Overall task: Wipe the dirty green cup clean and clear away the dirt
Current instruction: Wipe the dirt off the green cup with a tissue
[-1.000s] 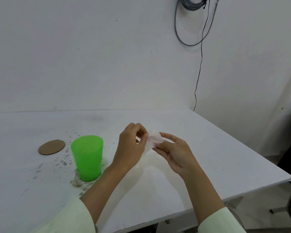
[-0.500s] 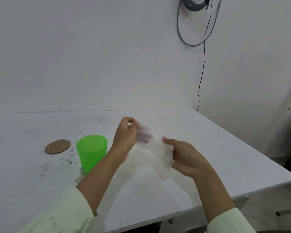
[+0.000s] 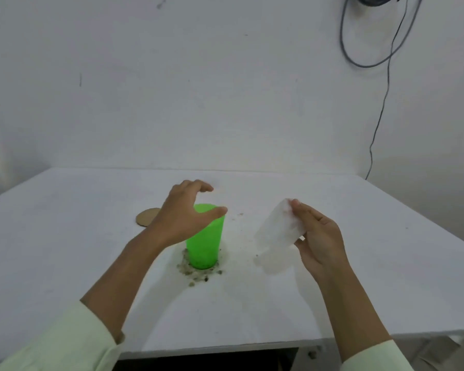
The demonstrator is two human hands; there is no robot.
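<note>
So the left hand [image 3: 184, 215] has let go of the wipe [image 3: 277, 231] and now hovers spread open over the green cup [image 3: 205, 242]; the right hand [image 3: 319, 242] pinches the wipe, right of the cup. The cup stands upright in a ring of dirt [image 3: 198, 274] on the table [image 3: 386, 263]. It looks like light, slick plastic, so I'd grip mid-wall. Can't tell what's inside.

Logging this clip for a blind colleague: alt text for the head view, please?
A person's left hand is open at the rim of an upright green cup ringed by dirt on a white table; the right hand holds a white wipe beside it.
</note>
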